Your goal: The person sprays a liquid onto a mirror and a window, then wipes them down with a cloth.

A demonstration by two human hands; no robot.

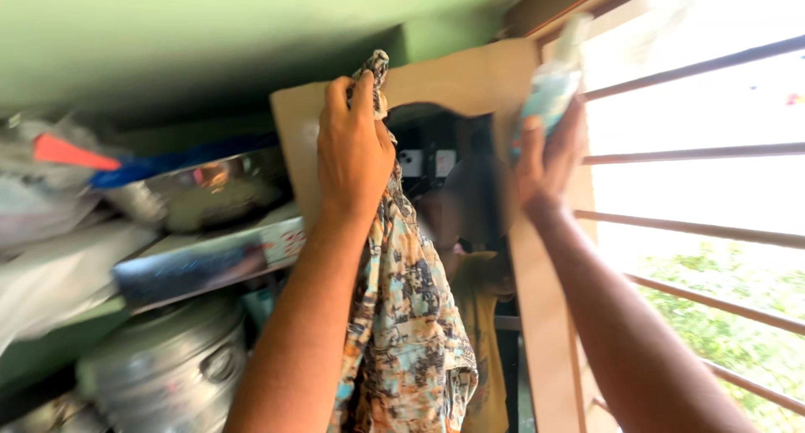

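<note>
Cloth pinched high at the mirror frame, bottle raised beside it.

Your left hand clamps the top of the patterned cloth against the upper edge of the wood-framed mirror, and it hangs down over the glass. Your right hand grips a pale blue bottle near the frame's top corner. Loosen the pinch and the cloth probably slides off; a bump could tilt the mirror. The window bars crowd your right arm, and the cluttered shelf with steel vessels sits close on the left.
</note>
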